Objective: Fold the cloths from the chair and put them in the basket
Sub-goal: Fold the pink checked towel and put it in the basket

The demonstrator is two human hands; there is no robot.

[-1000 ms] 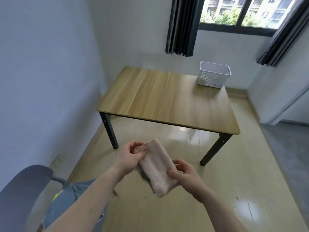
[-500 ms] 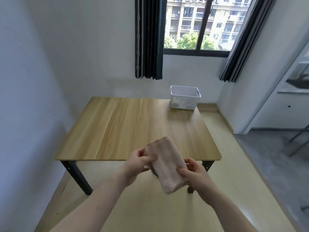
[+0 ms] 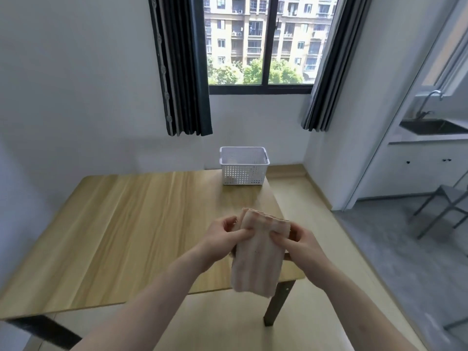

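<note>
Head view looks down over my two forearms to a wooden table (image 3: pixel 121 236), and I take this table as the landmark for all places. My left hand (image 3: pixel 222 236) pinches the left upper edge of a folded pink cloth (image 3: pixel 258 257), with the thumb on the near face and the fingers curled behind it. My right hand (image 3: pixel 296 241) pinches the right upper edge in the same way, so both hands are grasping the cloth. The cloth hangs down from my fingers, above the near right corner of the table, and its lower end passes in front of the table's near edge; whether it touches the top I cannot tell. A white perforated basket (image 3: pixel 244 171) stands at the far right corner of the table, well apart from the cloth, and something pale shows through the holes low in its wall. Beyond the table's far edge is a window (image 3: pixel 263 41) with dark curtains (image 3: pixel 184 67) at both sides. To the right of the table, past a doorway, there is a sink (image 3: pixel 430 126) with a tap, and metal chair legs (image 3: pixel 440 211) stand on the grey floor.
</note>
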